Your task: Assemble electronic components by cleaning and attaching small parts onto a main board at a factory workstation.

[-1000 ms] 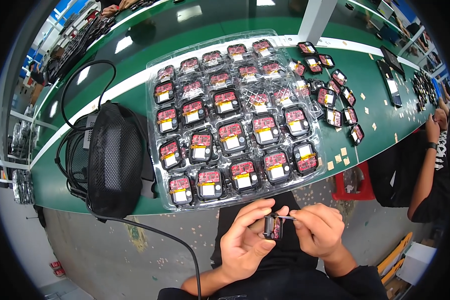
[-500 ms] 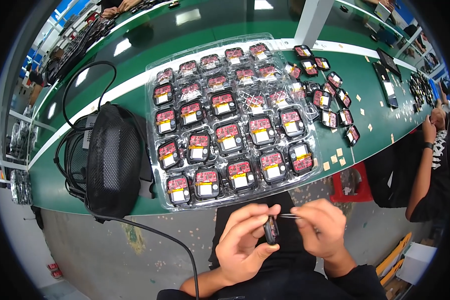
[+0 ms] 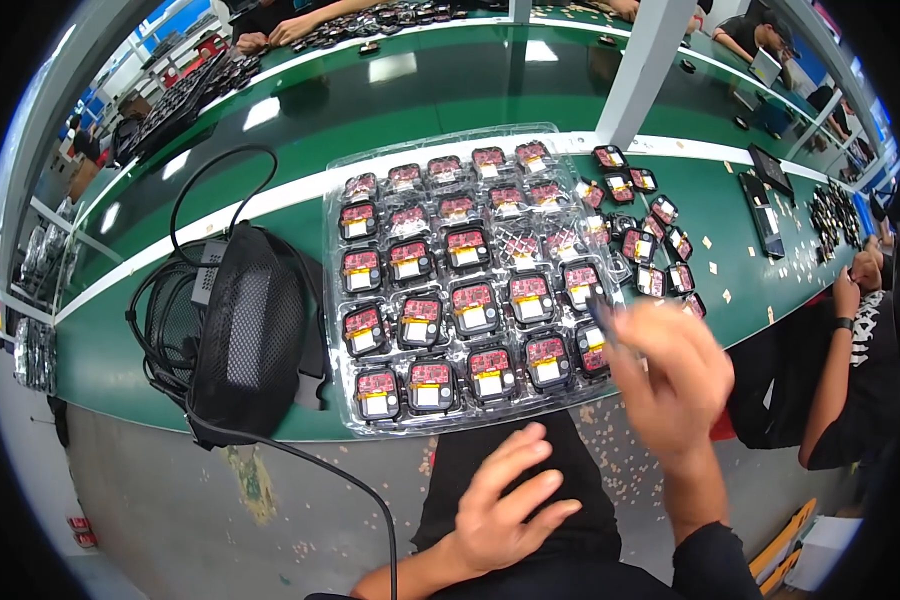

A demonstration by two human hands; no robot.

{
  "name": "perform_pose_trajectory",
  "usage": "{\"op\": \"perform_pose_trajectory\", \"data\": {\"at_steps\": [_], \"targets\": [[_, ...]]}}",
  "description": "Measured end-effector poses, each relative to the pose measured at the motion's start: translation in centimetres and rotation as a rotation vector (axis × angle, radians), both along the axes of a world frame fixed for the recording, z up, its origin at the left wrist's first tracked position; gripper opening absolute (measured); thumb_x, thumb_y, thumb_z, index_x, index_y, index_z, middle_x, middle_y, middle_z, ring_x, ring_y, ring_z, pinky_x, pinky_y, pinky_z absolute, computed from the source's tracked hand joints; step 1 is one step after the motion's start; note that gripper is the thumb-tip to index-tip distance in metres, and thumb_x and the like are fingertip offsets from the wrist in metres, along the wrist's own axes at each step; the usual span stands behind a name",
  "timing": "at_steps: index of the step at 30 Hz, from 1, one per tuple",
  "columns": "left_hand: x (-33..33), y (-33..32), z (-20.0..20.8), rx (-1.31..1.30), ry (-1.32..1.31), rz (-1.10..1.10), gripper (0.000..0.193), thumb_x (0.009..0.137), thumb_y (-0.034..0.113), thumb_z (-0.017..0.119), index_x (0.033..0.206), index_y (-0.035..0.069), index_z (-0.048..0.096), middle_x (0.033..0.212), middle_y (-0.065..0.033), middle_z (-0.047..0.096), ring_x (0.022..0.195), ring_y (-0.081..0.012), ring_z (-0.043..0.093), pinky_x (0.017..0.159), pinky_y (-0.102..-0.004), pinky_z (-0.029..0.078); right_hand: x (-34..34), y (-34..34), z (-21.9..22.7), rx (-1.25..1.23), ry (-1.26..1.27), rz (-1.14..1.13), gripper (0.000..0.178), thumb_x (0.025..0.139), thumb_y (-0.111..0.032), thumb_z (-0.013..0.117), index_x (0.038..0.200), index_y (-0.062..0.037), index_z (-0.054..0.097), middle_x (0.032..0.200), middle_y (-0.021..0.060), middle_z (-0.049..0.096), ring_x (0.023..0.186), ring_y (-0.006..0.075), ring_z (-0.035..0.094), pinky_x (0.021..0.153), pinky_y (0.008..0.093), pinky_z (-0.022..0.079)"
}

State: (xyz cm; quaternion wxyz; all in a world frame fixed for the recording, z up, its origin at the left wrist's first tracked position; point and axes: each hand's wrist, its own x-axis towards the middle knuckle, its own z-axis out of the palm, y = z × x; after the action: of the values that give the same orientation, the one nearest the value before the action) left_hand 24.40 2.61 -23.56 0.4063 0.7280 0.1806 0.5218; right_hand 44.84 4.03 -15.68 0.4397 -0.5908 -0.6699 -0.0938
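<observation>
My left hand point(image 3: 510, 505) is empty, fingers spread, above my lap in front of the bench edge. My right hand point(image 3: 675, 375) reaches over the front right corner of a clear plastic tray point(image 3: 370, 432). Between its thumb and fingers is a small black device point(image 3: 601, 316), seen edge-on and blurred; whether the tweezers are still in this hand, I cannot tell. Rows of black-cased electronic modules point(image 3: 473, 306) with red circuit boards, yellow strips and white labels fill the tray. The hand partly hides the modules at the right end.
Left of the tray stands a black mesh bag point(image 3: 255, 340) with a black cable point(image 3: 345, 475) trailing from it. Loose modules point(image 3: 638, 245) lie in a pile to the right, near a dark flat box point(image 3: 762, 215). A grey post point(image 3: 650, 75) rises behind. A co-worker's arm point(image 3: 830, 390) is at the far right.
The black device has left my left hand, which is now open. My right hand, which held tweezers, has moved up over the tray's right side. The view has shifted.
</observation>
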Motion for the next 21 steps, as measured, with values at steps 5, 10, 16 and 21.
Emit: {"op": "perform_pose_trajectory", "data": {"at_steps": [5,10,16,21], "targets": [[1.6,-3.5,-0.4,-0.096,0.067,-0.327,0.046,0.088,0.007,0.079,0.132,0.001,0.063,0.135,-0.0189,0.059,0.122,-0.0353,0.064,0.107,-0.0473,0.053,4.8,7.7,-0.5,-0.141,-0.101,0.053,0.015,0.083,-0.005,0.077,0.097,-0.0035,0.071,0.099,0.0094,0.07,0.086,0.0332,0.07,0.074,0.0402,0.056],[1.4,-4.2,-1.1,-0.171,0.134,-0.427,0.045,0.09,0.003,0.074,0.134,0.0,0.062,0.136,-0.0184,0.058,0.122,-0.0335,0.063,0.105,-0.0416,0.054,5.2,8.3,0.2,-0.448,-0.209,0.051,0.02,0.082,-0.006,0.065,0.099,-0.0033,0.074,0.103,0.0104,0.075,0.09,0.0353,0.071,0.081,0.0446,0.057],[0.9,-3.2,-2.2,-0.284,0.167,-0.425,0.043,0.092,0.001,0.07,0.134,0.0,0.062,0.136,-0.0179,0.059,0.12,-0.0341,0.064,0.102,-0.041,0.055,5.7,7.7,0.5,-0.485,-0.215,0.138,0.036,0.076,0.002,0.057,0.106,-0.0008,0.076,0.122,0.0108,0.074,0.097,0.0345,0.073,0.087,0.042,0.058],[1.2,-2.8,-2.2,-0.283,0.164,-0.426,0.041,0.092,0.0,0.07,0.132,0.0,0.063,0.136,-0.0175,0.06,0.12,-0.0343,0.064,0.1,-0.0407,0.056,7.0,7.6,0.3,-0.498,-0.205,0.216,0.046,0.072,0.003,0.054,0.112,-0.0015,0.076,0.126,0.01,0.072,0.101,0.0324,0.073,0.088,0.0412,0.058]]}}
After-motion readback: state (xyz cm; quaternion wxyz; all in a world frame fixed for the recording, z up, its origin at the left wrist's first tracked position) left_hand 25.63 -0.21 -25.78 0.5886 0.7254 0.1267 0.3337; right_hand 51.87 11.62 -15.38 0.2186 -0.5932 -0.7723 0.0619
